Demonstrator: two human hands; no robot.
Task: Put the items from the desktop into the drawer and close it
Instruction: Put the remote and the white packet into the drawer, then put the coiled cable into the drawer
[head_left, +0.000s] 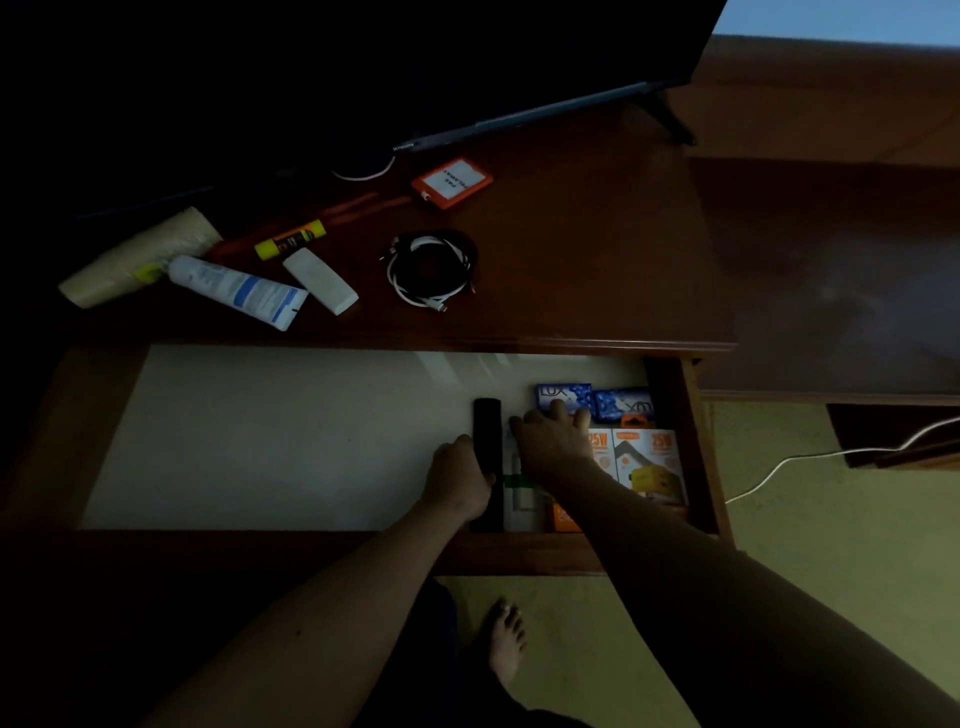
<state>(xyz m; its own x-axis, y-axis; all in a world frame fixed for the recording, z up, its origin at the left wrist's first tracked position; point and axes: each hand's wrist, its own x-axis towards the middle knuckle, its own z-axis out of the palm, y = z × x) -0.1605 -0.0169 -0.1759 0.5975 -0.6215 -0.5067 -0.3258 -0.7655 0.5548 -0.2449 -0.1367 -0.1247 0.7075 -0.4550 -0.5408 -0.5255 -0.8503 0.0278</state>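
The drawer (260, 441) is pulled out, its pale floor showing. At its right side my left hand (460, 480) grips a black remote (487, 436) lying lengthwise. My right hand (553, 441) rests with spread fingers on a white box (522, 499) beside the remote. Blue soap packs (563, 397) and orange charger boxes (649, 462) fill the right end. On the desktop (571, 260) lie a coiled cable bundle (431, 267), a white tube (239, 291), a white bar-shaped object (319, 280), a yellow glue stick (291, 240), an orange card holder (452, 182) and a beige tube (140, 257).
A dark TV screen (363, 67) stands on the desk at the back. A white cord (810, 457) runs over the greenish floor at the right. My bare foot (506, 642) is on the floor below the drawer front. The scene is dim.
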